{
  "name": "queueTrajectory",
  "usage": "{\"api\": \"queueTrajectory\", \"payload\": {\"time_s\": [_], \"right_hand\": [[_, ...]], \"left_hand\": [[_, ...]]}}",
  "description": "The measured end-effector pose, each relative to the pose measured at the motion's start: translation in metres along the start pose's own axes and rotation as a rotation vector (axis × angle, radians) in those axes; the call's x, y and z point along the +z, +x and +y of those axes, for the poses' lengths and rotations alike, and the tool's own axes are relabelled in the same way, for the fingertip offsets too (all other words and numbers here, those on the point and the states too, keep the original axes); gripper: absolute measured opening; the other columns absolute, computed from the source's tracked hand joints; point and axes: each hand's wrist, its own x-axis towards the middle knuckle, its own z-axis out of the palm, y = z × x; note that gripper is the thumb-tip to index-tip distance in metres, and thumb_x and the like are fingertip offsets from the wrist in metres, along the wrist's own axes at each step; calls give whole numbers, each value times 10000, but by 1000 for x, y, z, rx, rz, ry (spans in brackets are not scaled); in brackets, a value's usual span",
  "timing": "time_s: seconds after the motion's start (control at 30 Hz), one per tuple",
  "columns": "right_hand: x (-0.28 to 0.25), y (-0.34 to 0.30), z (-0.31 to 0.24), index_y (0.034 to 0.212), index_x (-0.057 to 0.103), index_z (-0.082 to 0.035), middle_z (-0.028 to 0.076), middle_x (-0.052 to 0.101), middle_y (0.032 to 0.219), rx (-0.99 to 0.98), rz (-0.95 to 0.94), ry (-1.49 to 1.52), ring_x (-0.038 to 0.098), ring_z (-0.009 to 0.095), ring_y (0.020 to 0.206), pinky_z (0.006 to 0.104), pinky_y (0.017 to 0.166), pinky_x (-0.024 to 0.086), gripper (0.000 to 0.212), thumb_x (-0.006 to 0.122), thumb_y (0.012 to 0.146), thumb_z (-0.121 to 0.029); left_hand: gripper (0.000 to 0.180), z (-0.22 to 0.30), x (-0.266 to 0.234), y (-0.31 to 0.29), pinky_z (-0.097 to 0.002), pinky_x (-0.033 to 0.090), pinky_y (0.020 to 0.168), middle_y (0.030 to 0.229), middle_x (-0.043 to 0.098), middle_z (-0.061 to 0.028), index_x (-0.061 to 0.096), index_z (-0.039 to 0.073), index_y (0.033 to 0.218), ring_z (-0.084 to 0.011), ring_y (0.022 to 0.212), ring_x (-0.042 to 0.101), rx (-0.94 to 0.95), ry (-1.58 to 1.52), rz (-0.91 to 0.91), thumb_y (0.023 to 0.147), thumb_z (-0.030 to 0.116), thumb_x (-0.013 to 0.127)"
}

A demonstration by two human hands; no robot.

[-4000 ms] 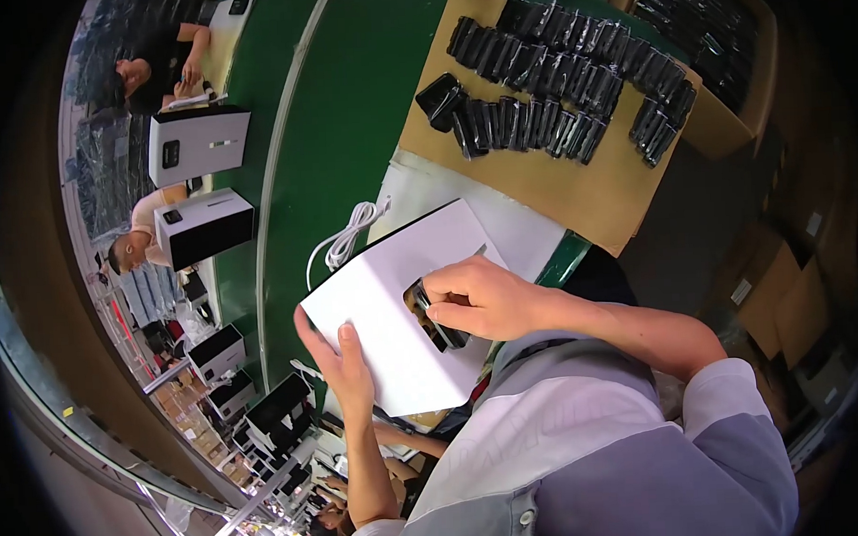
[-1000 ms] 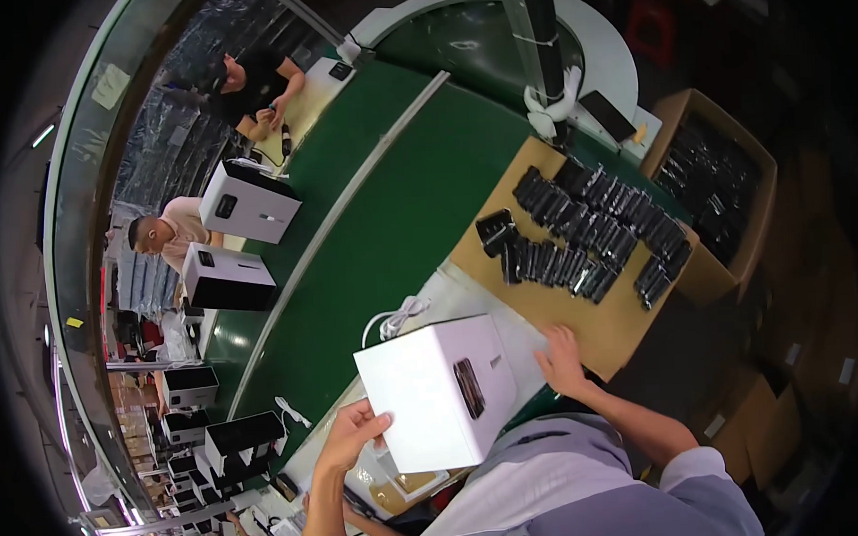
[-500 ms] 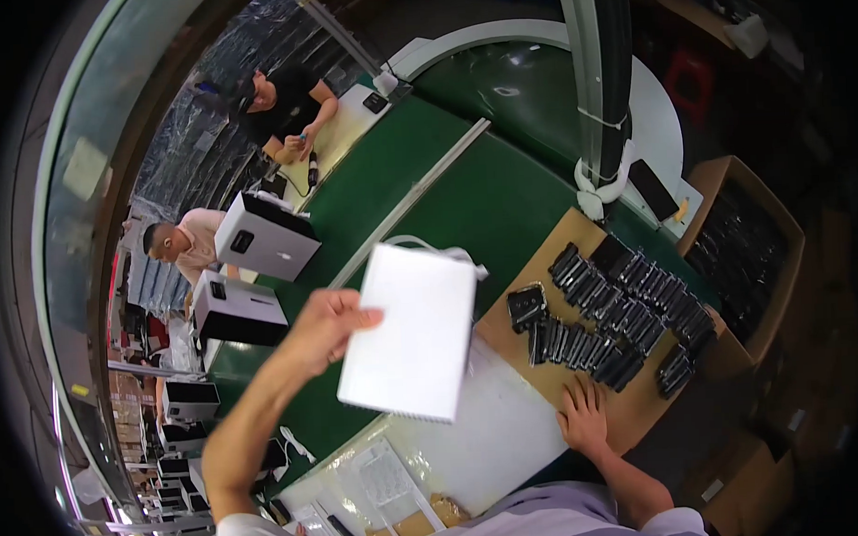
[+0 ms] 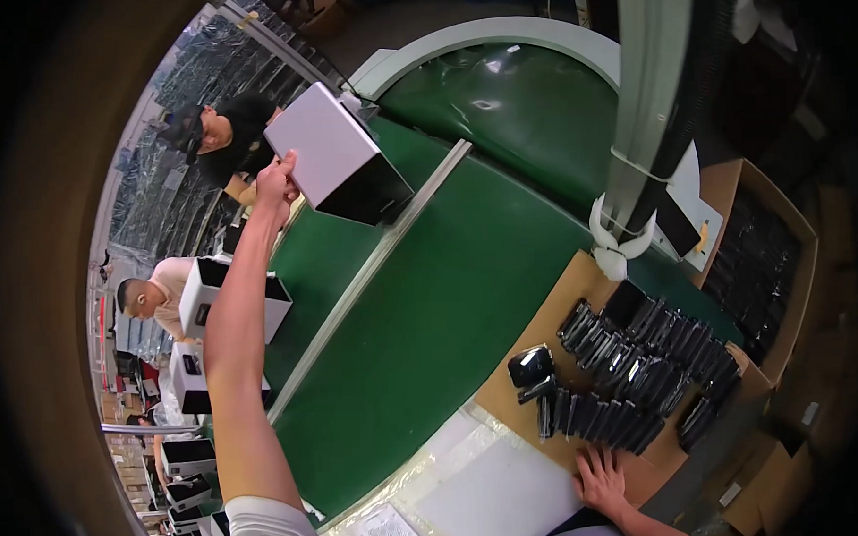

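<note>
1. White on its broad faces and black on another, the box (image 4: 321, 144) is out at the far end of my reach, by the pale rail (image 4: 354, 285) on the green belt (image 4: 440, 315). I can't tell whether anything bears its weight underneath.
2. My left hand (image 4: 277, 183) is clamped on the box's left edge, thumb over the white face. That is the only hold I can see, and the bulk sits to one side of it, so the box could twist or slide out of my fingers.
3. If I let it swing low, a corner could catch the rail and get scuffed.
4. A co-worker in black (image 4: 231, 138) is just beyond the box; overreaching could bump their arms. Two more boxes (image 4: 196, 293) sit behind my forearm, where a dropped elbow might knock one.
5. My right hand (image 4: 602, 479) has its fingers spread by the cardboard sheet (image 4: 545, 330), gripping nothing that I can see. Leaning hard on it could shift the sheet and topple the wrapped black pieces (image 4: 631, 374) beside my fingertips.
</note>
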Motion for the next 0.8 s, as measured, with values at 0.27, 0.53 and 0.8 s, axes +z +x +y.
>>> {"api": "queueTrajectory", "payload": {"time_s": [0.27,0.53,0.8], "right_hand": [[8,-1,-2,1340,591,-160,92,518,1374,28,-63,-43,440,365,1301,608,1006,357,634,706,768,-409],[10,-9,6,1360,574,-147,117,477,1427,51,-69,-24,392,411,1343,640,1038,338,646,700,775,-388],[8,0,-2,1413,481,-52,201,403,1495,-66,-44,27,281,465,1430,656,1159,195,655,654,843,-325]], "left_hand": [[300,-61,-89,92,-299,514,675,1068,670,-23,610,75,1243,-132,871,658,151,44,394,984,224,646],[617,-67,3,1,-373,438,1008,1529,452,-37,418,176,1542,-201,1287,502,114,98,448,992,333,648],[127,-260,145,-437,-309,534,835,1006,744,-111,717,-16,944,-171,926,678,-8,322,217,877,22,615]]}}
